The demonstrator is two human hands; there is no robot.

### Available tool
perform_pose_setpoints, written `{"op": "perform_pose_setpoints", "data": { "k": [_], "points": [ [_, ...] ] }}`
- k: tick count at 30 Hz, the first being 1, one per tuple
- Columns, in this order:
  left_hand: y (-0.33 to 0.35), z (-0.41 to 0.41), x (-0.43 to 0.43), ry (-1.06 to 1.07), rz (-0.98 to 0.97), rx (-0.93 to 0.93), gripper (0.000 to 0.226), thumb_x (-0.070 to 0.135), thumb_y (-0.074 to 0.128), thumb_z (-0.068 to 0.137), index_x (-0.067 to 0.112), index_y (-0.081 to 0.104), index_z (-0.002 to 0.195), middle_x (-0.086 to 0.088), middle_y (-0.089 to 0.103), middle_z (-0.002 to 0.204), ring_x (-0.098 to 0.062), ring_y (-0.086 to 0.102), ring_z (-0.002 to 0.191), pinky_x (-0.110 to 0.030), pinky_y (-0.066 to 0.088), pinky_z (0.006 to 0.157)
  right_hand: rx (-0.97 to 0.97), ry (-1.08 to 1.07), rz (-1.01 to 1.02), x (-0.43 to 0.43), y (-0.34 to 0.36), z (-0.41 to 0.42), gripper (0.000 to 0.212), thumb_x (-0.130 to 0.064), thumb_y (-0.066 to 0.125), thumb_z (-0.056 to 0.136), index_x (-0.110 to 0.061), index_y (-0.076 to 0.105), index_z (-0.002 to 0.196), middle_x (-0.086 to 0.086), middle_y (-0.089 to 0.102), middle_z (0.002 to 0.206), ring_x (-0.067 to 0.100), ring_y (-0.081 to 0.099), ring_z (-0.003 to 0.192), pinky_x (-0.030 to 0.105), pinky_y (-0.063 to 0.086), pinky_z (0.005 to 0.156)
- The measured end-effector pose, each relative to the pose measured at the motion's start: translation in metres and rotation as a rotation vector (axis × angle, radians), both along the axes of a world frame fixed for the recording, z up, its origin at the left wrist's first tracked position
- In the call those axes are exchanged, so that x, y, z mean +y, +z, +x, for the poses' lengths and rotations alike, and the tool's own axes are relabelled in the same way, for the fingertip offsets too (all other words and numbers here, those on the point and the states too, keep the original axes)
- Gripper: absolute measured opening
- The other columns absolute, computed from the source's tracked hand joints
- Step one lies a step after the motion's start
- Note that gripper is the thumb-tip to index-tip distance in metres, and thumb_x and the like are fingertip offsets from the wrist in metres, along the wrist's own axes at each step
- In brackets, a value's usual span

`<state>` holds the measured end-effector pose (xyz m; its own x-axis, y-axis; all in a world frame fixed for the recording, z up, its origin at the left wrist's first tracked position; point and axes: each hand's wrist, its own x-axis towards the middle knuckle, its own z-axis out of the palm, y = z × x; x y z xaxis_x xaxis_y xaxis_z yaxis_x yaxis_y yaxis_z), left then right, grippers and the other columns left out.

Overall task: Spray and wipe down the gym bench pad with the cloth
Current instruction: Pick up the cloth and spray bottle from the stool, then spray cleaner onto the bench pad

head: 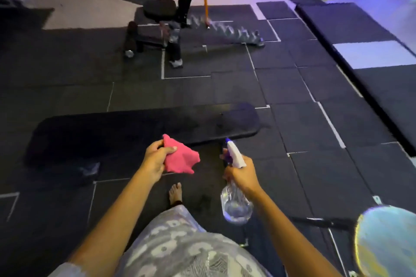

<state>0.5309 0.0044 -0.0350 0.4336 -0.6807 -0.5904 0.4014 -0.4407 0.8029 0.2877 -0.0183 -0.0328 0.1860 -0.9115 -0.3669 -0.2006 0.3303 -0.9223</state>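
While the pad [144, 128] stretches long and black crosswise just ahead of the person, both hands hang short of its near edge. Its surface is too dark to say whether any spray has landed; a faint sheen near the right end may be only light. The left hand [155, 159] bunches the pink cloth [180, 157] between thumb and curled fingers, over the pad's near edge. The right hand [242, 174] is wrapped round the neck of the bottle [236, 204], a finger at the trigger, with the nozzle [228, 141] aimed toward the pad's right end. The bottle is clear plastic with clear liquid in its lower part; the level is hard to read. Sprayed from this height, mist could drift past the pad onto the tiles [304, 119] near the bare foot [175, 193] and leave them slippery. A wadded cloth would likely wipe in streaks unless spread.
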Motion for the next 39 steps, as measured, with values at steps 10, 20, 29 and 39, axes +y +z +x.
{"op": "perform_pose_setpoints", "data": {
  "k": [10, 20, 29, 39],
  "points": [
    [-0.059, 0.155, -0.112, 0.067, 0.155, 0.047, 0.044, -0.009, 0.058, 0.084, 0.004, 0.053, 0.126, -0.022, 0.059, 0.126, -0.029, 0.058, 0.102, -0.047, 0.051, 0.085, 0.16, 0.153, 0.045, -0.129, -0.055, 0.156, 0.061, 0.019, 0.051, 0.067, -0.017, 0.064, 0.114, 0.003, 0.065, 0.093, 0.015, 0.056, 0.07, 0.035, 0.049, 0.059],
    [-0.184, 0.252, -0.176, 0.218, 0.065, 0.494, 0.031, -0.004, 0.045, 0.089, 0.012, 0.06, 0.111, -0.007, 0.071, 0.105, -0.021, 0.068, 0.097, -0.038, 0.058, 0.082, 0.122, 0.179, 0.186, -0.212, -0.146, 0.242, 0.079, 0.025, 0.055, 0.062, -0.047, 0.066, 0.093, -0.019, 0.069, 0.083, 0.003, 0.056, 0.059, 0.023, 0.048, 0.047],
    [-0.284, 0.213, -0.128, -0.116, 0.364, -0.987, 0.039, 0.008, 0.058, 0.086, 0.004, 0.053, 0.124, -0.016, 0.054, 0.127, -0.033, 0.047, 0.117, -0.044, 0.038, 0.101, 0.214, 0.226, 0.278, -0.24, -0.233, 0.26, 0.05, 0.009, 0.063, 0.056, -0.025, 0.067, 0.093, 0.007, 0.07, 0.094, 0.02, 0.06, 0.068, 0.044, 0.055, 0.055],
    [-0.314, 0.136, -0.227, -0.963, 0.143, -1.161, 0.06, 0.032, 0.04, 0.099, 0.01, 0.021, 0.151, -0.01, 0.008, 0.161, -0.025, 0.004, 0.149, -0.039, 0.012, 0.121, 0.565, 0.265, 0.45, -0.284, -0.281, 0.249, 0.013, -0.007, 0.049, 0.044, 0.0, 0.059, 0.049, 0.012, 0.059, 0.043, 0.031, 0.057, 0.039, 0.037, 0.053, 0.042]
  ]
}}
